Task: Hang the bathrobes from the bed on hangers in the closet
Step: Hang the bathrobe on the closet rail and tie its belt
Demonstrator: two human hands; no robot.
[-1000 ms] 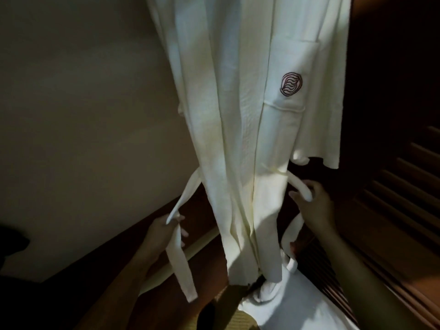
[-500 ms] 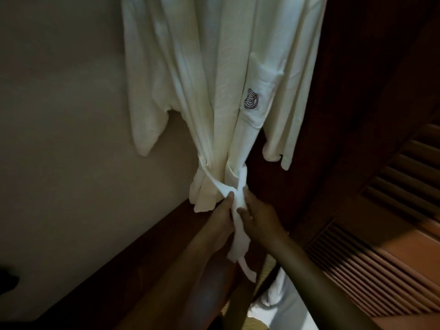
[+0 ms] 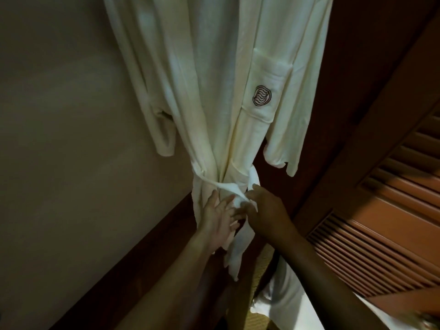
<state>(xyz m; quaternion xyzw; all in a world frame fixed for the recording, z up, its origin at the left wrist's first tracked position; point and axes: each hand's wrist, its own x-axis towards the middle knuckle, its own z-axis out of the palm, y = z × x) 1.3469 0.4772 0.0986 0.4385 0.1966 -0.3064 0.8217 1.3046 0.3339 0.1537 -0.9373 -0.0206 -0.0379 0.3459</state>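
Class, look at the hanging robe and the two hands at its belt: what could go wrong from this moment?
1. The belt looks only loosely crossed at the waist; if the right hand lets go, it may slip undone.
2. The left hand is open, so nothing steadies the bathrobe; a hard tug might drag it askew.

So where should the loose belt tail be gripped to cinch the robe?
Pinch the belt tail just below the crossing at the waist, coming from the front. It hangs flat and free there, next to the right hand, while the left hand steadies the bathrobe.
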